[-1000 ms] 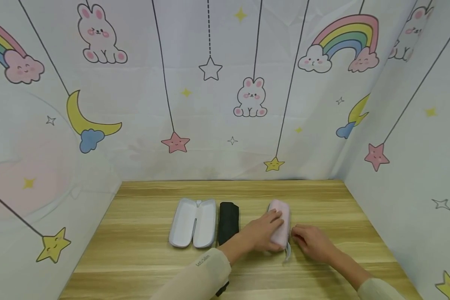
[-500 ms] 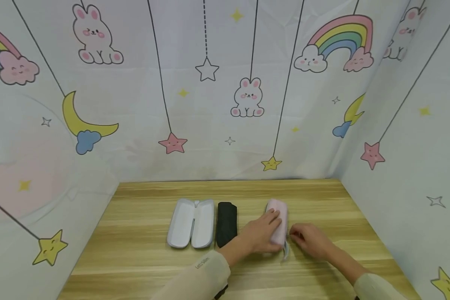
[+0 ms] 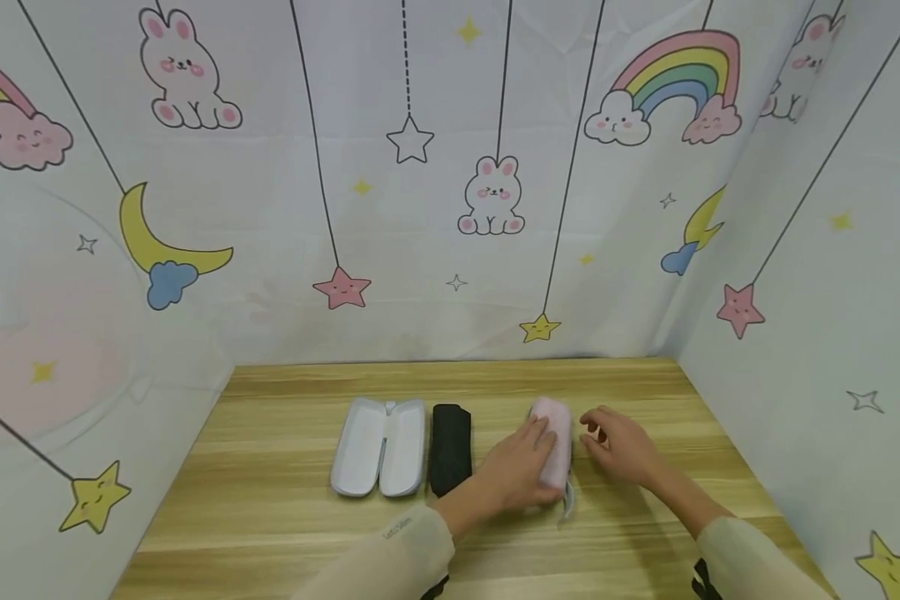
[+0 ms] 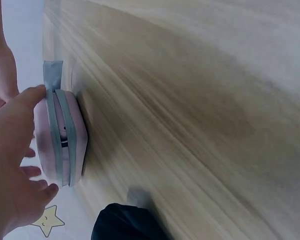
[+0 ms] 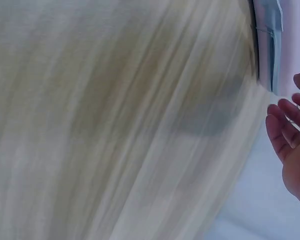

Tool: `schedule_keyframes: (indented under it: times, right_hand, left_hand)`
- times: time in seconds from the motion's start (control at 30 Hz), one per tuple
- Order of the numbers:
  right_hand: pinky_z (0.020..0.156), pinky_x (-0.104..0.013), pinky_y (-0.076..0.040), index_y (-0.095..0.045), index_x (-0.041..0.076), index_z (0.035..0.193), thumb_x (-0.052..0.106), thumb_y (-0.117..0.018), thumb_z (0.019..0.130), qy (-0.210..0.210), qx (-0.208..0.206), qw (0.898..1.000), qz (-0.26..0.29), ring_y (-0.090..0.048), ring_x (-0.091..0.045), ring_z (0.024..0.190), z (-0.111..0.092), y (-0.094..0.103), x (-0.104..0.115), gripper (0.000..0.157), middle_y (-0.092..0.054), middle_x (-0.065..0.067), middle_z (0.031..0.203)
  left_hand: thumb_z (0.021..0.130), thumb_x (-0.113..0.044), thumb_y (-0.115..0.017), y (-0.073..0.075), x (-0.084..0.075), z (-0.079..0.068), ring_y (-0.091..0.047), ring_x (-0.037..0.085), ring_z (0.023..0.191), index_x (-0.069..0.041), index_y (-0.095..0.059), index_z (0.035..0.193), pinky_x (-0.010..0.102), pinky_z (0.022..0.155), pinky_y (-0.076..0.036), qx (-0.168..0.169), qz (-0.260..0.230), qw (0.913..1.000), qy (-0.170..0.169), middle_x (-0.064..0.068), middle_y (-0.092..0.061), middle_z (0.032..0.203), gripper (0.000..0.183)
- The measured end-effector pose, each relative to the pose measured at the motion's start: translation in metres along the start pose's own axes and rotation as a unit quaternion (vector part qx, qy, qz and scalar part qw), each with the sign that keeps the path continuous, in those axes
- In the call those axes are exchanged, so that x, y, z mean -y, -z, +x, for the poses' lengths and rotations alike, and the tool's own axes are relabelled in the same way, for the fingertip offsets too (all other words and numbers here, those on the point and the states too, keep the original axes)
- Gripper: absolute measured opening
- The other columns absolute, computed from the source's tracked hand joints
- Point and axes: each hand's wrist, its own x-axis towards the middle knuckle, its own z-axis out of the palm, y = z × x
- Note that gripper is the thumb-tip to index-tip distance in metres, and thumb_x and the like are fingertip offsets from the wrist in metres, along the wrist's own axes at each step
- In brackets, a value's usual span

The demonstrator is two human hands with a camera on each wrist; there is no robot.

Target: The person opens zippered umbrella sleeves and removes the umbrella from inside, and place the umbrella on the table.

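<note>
A pink pencil case [image 3: 559,454] with a grey zip lies lengthwise on the wooden table. My left hand [image 3: 516,471] holds it from the left, fingers across its top and thumb at the near end. A grey tab [image 4: 53,75] sticks out from that end in the left wrist view, and the zip's two bands stand slightly apart with a dark gap between them. Just right of the case, my right hand [image 3: 624,448] is raised with fingers loosely bent and holding nothing. The right wrist view shows its fingertips apart from the pink case.
To the left, a white hard case [image 3: 356,458] lies opened flat, with a black pouch [image 3: 451,446] beside it, partly behind my left wrist. A white curtain [image 3: 420,250] printed with rabbits and stars closes off the table's back and sides.
My right hand has left the case's right side, moving up and slightly away, and its fingers have loosened. My left hand stays on the pink case. The head view has shifted slightly.
</note>
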Motion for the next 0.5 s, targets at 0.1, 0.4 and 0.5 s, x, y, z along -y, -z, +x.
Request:
schedule_keyframes:
  times: [0.1,0.4,0.5]
  right_hand:
    - [0.07,-0.041,-0.054,-0.064,0.004,0.121,0.018,-0.072,0.092,-0.016,-0.008,1.0,0.005,-0.066,-0.027,0.088,0.007,0.0,-0.003,0.034,-0.066,-0.01,0.107]
    - [0.087,-0.056,-0.05,-0.057,-0.001,0.135,0.026,-0.064,0.098,-0.03,0.011,0.999,0.031,-0.062,-0.036,0.108,0.03,-0.012,-0.007,0.047,-0.061,-0.019,0.128]
    - [0.089,-0.056,-0.049,-0.057,-0.001,0.136,0.024,-0.063,0.098,-0.026,0.014,0.999,0.045,-0.062,-0.037,0.109,0.035,-0.018,-0.005,0.046,-0.06,-0.02,0.131]
  left_hand:
    - [0.086,-0.07,-0.059,-0.001,-0.004,-0.001,-0.034,0.03,0.144,-0.006,-0.04,0.15,0.034,0.111,-0.038,-0.012,0.012,0.9995,0.027,0.017,-0.035,0.155,0.093]
    - [0.083,-0.073,-0.06,-0.005,-0.02,-0.002,-0.036,0.028,0.14,-0.003,-0.037,0.15,0.036,0.102,-0.047,-0.011,-0.031,0.993,0.114,0.016,-0.036,0.153,0.099]
    - [0.083,-0.071,-0.062,-0.009,-0.023,-0.002,-0.038,0.029,0.139,-0.002,-0.037,0.15,0.036,0.099,-0.049,-0.017,-0.037,0.992,0.119,0.018,-0.037,0.152,0.098]
